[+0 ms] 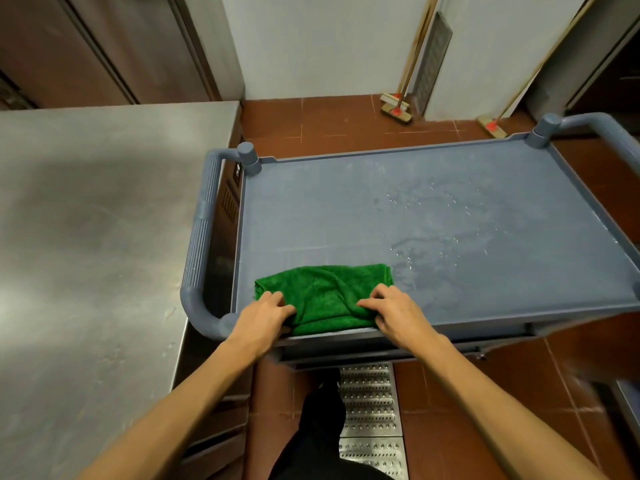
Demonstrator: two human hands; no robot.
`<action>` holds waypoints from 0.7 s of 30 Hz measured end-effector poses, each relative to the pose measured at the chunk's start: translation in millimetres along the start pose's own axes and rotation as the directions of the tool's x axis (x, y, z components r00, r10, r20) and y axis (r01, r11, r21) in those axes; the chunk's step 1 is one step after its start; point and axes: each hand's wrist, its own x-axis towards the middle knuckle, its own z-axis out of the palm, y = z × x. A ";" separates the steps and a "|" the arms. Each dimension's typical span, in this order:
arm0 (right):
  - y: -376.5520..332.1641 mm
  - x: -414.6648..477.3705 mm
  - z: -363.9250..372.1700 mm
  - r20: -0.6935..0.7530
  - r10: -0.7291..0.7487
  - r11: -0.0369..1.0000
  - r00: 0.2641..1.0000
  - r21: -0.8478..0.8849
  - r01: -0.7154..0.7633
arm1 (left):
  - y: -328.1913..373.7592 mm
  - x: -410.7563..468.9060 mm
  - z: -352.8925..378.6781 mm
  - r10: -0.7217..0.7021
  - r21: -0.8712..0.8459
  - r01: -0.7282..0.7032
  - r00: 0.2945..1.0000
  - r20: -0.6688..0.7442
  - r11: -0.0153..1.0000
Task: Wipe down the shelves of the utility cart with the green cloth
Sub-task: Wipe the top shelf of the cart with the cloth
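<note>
The green cloth (325, 292) lies bunched on the near left part of the blue-grey utility cart's top shelf (346, 209). My left hand (265, 317) pinches the cloth's near left edge. My right hand (394, 311) grips its near right edge, fingers curled into the fabric. Water droplets and a wet film (436, 220) cover the right half of the shelf. The lower shelves are hidden under the top one.
A stainless steel table (86, 237) stands close on the left, next to the cart's ribbed handle (201, 244). A second handle (595, 126) is at the far right. Brooms (398, 110) lean on the back wall. A metal floor drain grate (370, 417) lies by my foot.
</note>
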 end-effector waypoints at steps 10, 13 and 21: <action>12.5 -18.3 -9.6 0.037 0.064 0.998 0.997 -0.025 -0.063 | 6.1 -2.6 -6.7 0.090 -0.130 -0.088 0.996 0.011 0.988; 21.0 -30.0 -12.8 0.012 0.098 0.995 0.995 -0.027 -0.098 | 16.3 -1.4 -6.1 0.109 -0.160 -0.109 0.994 -0.006 0.981; 31.4 -40.4 -24.7 -0.002 0.169 0.985 0.986 -0.044 -0.169 | 28.9 4.5 -5.5 0.136 -0.190 -0.142 0.990 -0.045 0.972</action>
